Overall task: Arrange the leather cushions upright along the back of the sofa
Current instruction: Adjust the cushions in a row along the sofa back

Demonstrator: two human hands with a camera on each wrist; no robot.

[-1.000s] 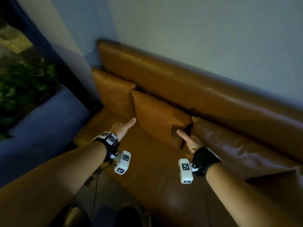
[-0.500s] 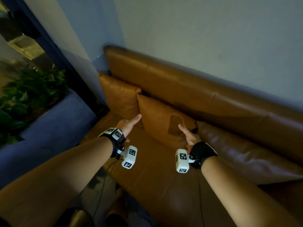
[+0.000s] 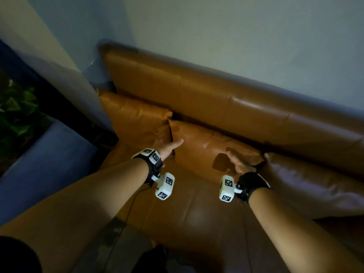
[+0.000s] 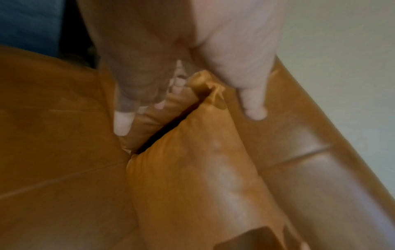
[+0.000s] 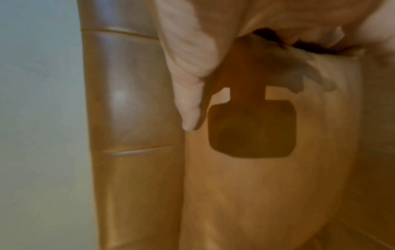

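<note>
On the tan leather sofa (image 3: 216, 99) a tan cushion (image 3: 136, 123) stands upright in the far left corner. Beside it the middle tan cushion (image 3: 204, 146) leans against the backrest. My left hand (image 3: 167, 147) holds its left edge, thumb on the front and fingers (image 4: 126, 116) down between the two cushions. My right hand (image 3: 236, 162) grips its right edge: the thumb (image 5: 188, 88) lies on the front and the other fingers curl behind. A dark brown cushion (image 3: 307, 184) lies slumped on the seat at the right, touching the middle cushion.
A blue upholstered seat (image 3: 45, 164) stands to the left of the sofa, with a green plant (image 3: 17, 115) behind it. The wall (image 3: 236, 36) runs right behind the backrest. Open seat leather (image 3: 197, 213) lies in front of the cushions. Cables hang from both wrists.
Both hands have kept hold of the middle cushion and pushed it back toward the backrest. My head has moved closer and the view has turned right.
</note>
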